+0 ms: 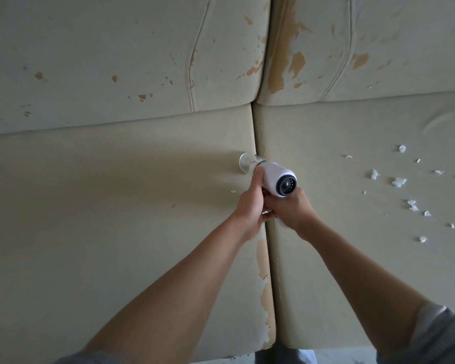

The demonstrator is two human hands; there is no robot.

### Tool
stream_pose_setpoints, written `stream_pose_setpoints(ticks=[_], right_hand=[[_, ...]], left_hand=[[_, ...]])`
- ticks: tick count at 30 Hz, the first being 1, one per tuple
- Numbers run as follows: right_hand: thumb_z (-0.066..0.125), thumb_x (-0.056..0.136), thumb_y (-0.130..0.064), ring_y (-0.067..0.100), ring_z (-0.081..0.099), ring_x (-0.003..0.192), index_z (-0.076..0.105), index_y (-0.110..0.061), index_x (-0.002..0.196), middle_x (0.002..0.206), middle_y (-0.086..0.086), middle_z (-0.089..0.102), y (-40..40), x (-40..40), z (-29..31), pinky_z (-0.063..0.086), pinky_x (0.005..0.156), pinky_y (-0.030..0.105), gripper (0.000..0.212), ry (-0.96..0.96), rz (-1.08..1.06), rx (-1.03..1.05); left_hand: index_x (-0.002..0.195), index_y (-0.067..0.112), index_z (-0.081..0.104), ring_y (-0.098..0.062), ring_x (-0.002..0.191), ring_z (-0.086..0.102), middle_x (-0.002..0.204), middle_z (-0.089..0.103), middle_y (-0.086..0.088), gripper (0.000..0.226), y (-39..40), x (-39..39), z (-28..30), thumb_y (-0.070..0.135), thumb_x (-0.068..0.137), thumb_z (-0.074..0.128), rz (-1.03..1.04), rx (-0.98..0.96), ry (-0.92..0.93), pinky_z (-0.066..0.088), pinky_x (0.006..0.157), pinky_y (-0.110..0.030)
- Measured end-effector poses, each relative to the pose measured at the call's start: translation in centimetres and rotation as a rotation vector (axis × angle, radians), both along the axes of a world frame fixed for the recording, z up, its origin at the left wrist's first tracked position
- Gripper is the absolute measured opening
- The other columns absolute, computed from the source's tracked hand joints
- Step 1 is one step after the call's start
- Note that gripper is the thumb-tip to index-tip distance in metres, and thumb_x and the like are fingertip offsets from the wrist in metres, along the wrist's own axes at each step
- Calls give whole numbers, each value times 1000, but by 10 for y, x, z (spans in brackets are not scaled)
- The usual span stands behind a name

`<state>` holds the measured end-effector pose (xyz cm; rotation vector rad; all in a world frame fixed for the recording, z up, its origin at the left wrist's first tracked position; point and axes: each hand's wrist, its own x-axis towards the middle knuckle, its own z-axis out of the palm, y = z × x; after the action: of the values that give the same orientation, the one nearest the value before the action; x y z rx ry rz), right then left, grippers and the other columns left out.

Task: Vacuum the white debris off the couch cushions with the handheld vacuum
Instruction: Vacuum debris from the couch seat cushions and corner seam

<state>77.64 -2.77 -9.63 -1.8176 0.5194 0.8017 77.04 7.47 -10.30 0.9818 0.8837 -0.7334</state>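
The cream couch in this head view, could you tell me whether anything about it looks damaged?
Yes: the cream couch's surface is peeling. Tan patches show on the back cushions and along the left seat cushion's edge beside the centre seam.

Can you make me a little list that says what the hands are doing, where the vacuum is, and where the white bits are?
left hand: left hand grips the handheld vacuum
right hand: right hand grips it lower down, by the handle
vacuum nozzle: clear tip on the left seat cushion, beside the gap between cushions
white debris: many scraps scattered over the right seat cushion; one small bit on the left one
couch surface: peeling, tan patches showing
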Motion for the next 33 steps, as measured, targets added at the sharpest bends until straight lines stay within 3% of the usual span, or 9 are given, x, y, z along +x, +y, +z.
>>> stream_pose_setpoints(ticks=[3, 6, 10, 13, 15, 21, 24, 28, 33], right_hand=[[59, 76, 3, 19, 74, 73, 72, -13, 81, 71, -3, 75, -13, -21, 0, 60, 61, 33, 21, 60, 4, 6], [60, 65, -10, 24, 76, 81, 74, -18, 83, 85, 6, 78, -11, -43, 2, 63, 75, 47, 24, 91, 30, 19], [71, 70, -22, 10, 72, 70, 69, -22, 73, 69, -6, 74, 15, -64, -1, 60, 69, 34, 4, 98, 148, -14], [72, 77, -27, 9, 70, 67, 67, -22, 77, 64, -10, 71, 26, -81, -4, 55, 57, 30, 7, 50, 147, -73], [73, 76, -29, 12, 72, 68, 68, -22, 78, 68, -7, 73, 19, -89, -4, 58, 60, 34, 9, 50, 91, -91], [71, 72, -15, 18, 73, 72, 71, -18, 76, 73, 1, 76, -25, -90, -2, 61, 71, 48, 5, 50, -40, -144], [66, 68, -18, 20, 75, 74, 72, -20, 76, 75, 1, 77, -41, -89, -3, 62, 72, 51, 10, 77, -21, -99], [64, 66, -17, 20, 76, 76, 74, -23, 79, 79, 1, 78, -56, -107, 3, 62, 73, 51, 17, 143, -12, -42], [56, 76, 5, 25, 76, 78, 74, -14, 84, 84, 8, 78, -68, -118, 10, 63, 69, 47, 28, 196, -38, 70]], left_hand=[[113, 19, 70, -23, 112, 69, 117, 75, -8, 59, -3, -21, 6, 67, 96, 40, -34, -24, 26, 56, 95, -41], [126, 21, 66, -19, 113, 69, 120, 74, -4, 59, 1, -48, 7, 64, 98, 38, -3, -47, 33, 54, 94, -39], [123, 22, 71, -21, 119, 65, 125, 72, -7, 58, 25, -79, 1, 62, 99, 35, 126, -47, 53, 50, 96, -39], [127, 22, 67, -21, 119, 66, 123, 72, -6, 59, 33, -92, -3, 62, 100, 34, 123, -44, 47, 51, 93, -38], [132, 23, 63, -19, 118, 66, 123, 72, -4, 61, 27, -94, -3, 64, 99, 32, 57, -45, 43, 51, 90, -36], [128, 20, 66, -19, 113, 69, 119, 74, -3, 67, -20, -83, -4, 71, 93, 40, -90, -42, 86, 54, 90, -34], [126, 17, 67, -21, 111, 70, 116, 75, -5, 69, -37, -83, -2, 71, 91, 41, -64, -33, 86, 55, 87, -34], [128, 17, 66, -22, 110, 71, 117, 75, -6, 67, -45, -105, 0, 68, 96, 37, -80, -52, 123, 56, 85, -35], [129, 17, 65, -22, 110, 70, 119, 74, -7, 64, -48, -121, 6, 66, 97, 38, -77, -73, 148, 57, 81, -34]])
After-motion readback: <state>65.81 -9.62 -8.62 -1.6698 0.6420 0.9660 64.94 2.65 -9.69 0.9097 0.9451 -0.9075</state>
